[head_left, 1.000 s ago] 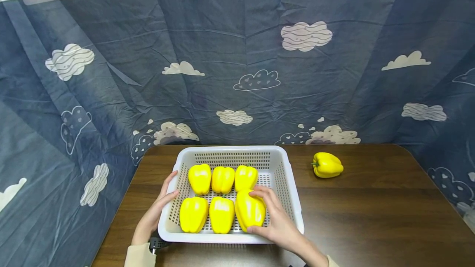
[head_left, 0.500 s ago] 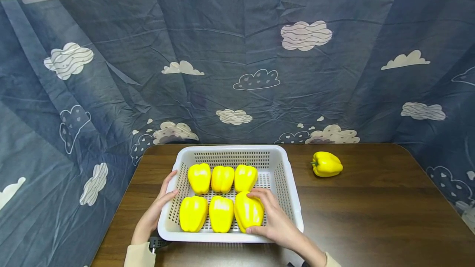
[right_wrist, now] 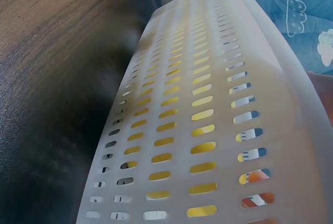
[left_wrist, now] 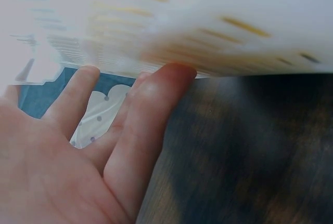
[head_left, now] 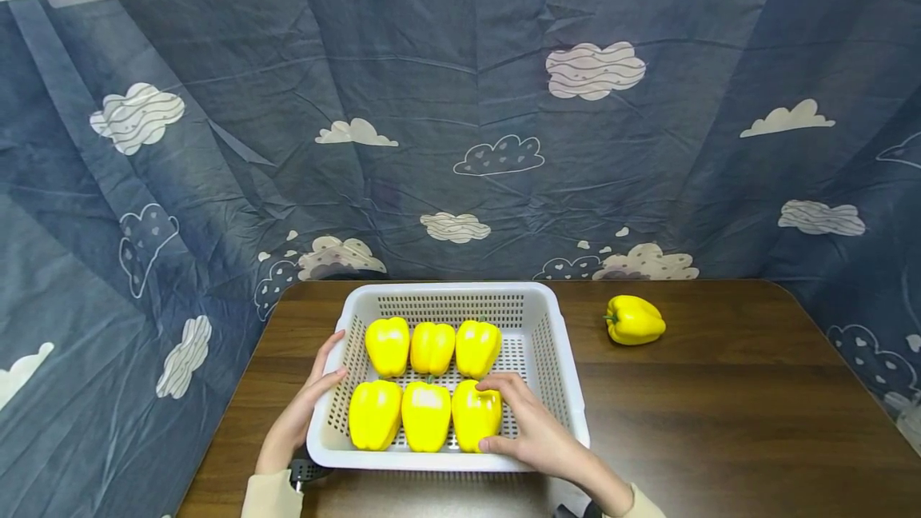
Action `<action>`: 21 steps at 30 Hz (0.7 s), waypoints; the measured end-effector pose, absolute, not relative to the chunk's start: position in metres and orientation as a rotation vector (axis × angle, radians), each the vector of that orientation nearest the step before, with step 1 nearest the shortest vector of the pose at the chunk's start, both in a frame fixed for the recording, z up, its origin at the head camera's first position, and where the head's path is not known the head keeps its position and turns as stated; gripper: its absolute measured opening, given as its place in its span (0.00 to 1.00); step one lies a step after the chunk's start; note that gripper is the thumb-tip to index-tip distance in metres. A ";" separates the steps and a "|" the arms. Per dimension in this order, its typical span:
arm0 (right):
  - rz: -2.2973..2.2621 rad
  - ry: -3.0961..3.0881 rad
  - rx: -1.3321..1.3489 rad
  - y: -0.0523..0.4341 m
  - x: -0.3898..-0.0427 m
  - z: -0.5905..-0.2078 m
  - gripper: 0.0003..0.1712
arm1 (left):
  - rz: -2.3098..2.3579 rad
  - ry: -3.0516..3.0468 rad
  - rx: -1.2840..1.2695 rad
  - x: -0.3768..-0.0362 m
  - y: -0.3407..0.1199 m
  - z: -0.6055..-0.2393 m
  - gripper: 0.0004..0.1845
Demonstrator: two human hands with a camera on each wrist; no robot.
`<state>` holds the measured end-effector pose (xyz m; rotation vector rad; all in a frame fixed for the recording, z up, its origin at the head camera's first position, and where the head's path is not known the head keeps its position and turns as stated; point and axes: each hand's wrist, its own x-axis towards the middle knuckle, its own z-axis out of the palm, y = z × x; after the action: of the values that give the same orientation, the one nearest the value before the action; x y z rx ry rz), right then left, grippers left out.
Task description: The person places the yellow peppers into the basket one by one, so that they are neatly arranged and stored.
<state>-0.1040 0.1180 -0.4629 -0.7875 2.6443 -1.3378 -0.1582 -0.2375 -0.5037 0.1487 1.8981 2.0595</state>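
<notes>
Dark blue cloth printed with pale clouds hangs behind our brown wooden table (head_left: 719, 422), and on that table sits the white slotted basket (head_left: 557, 358), our landmark for everything else. Inside the basket we see six yellow peppers in two rows of three. Our right hand (head_left: 536, 434) reaches over the basket's near rim and holds the near-right pepper (head_left: 475, 414), with fingers laid over its top and the thumb curled against its near side. That pepper stands nearly upright, its long axis rising from the basket floor, its stem end up and tipped slightly toward the far wall of the basket; it sits in the near row, touching the middle pepper (head_left: 426, 416) beside it. Our left hand (head_left: 305, 410) rests outside the basket's left wall, fingers straight and relaxed against the plastic; the left wrist view shows those fingertips (left_wrist: 174, 73) pressed to the wall's lower edge. Well to the right of the basket a lone pepper (head_left: 635, 320) lies on its side on the table, its green stem pointing back toward the basket
</notes>
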 end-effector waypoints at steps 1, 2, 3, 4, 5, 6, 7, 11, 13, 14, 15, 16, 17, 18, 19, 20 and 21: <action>-1.336 2.646 -0.792 0.118 -0.104 -0.463 0.34 | 2.059 1.899 0.148 -0.158 -0.237 -0.504 0.33; -1.334 2.649 -0.795 0.118 -0.104 -0.463 0.34 | 2.059 1.900 0.147 -0.158 -0.237 -0.504 0.33; -1.335 2.652 -0.797 0.119 -0.104 -0.463 0.34 | 2.058 1.900 0.149 -0.159 -0.237 -0.504 0.33; -1.336 2.654 -0.799 0.119 -0.104 -0.463 0.33 | 2.059 1.899 0.149 -0.159 -0.237 -0.504 0.33; -1.338 2.655 -0.800 0.119 -0.104 -0.463 0.33 | 2.060 1.899 0.151 -0.159 -0.237 -0.504 0.33; -1.338 2.656 -0.798 0.119 -0.104 -0.462 0.33 | 2.061 1.899 0.152 -0.159 -0.237 -0.504 0.33; -1.339 2.656 -0.796 0.119 -0.104 -0.462 0.32 | 2.060 1.898 0.154 -0.159 -0.237 -0.504 0.33; -1.345 2.649 -0.768 0.119 -0.104 -0.461 0.31 | 2.058 1.901 0.154 -0.159 -0.237 -0.504 0.33; -1.353 2.644 -0.755 0.119 -0.104 -0.460 0.30 | 2.056 1.905 0.148 -0.159 -0.237 -0.504 0.33; -1.358 2.642 -0.746 0.119 -0.104 -0.460 0.30 | 2.056 1.905 0.145 -0.159 -0.237 -0.504 0.33; -1.365 2.641 -0.742 0.119 -0.104 -0.460 0.30 | 2.056 1.905 0.141 -0.159 -0.237 -0.504 0.33; -1.371 2.640 -0.733 0.119 -0.104 -0.459 0.30 | 2.056 1.905 0.137 -0.159 -0.237 -0.504 0.33; -1.380 2.634 -0.723 0.119 -0.104 -0.459 0.30 | 2.057 1.904 0.137 -0.159 -0.237 -0.504 0.33; -1.396 2.624 -0.709 0.119 -0.104 -0.459 0.30 | 2.056 1.904 0.136 -0.159 -0.237 -0.504 0.33; -1.415 2.614 -0.697 0.119 -0.104 -0.458 0.30 | 2.057 1.902 0.136 -0.159 -0.236 -0.504 0.33; -1.436 2.602 -0.680 0.120 -0.104 -0.458 0.29 | 2.057 1.901 0.135 -0.159 -0.236 -0.504 0.33; -1.462 2.589 -0.671 0.120 -0.105 -0.457 0.29 | 2.058 1.901 0.136 -0.159 -0.236 -0.503 0.33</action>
<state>-0.1046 0.1201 -0.4570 -0.6706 2.5891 -1.4616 -0.1586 -0.2363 -0.5034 0.1360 1.9009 2.0579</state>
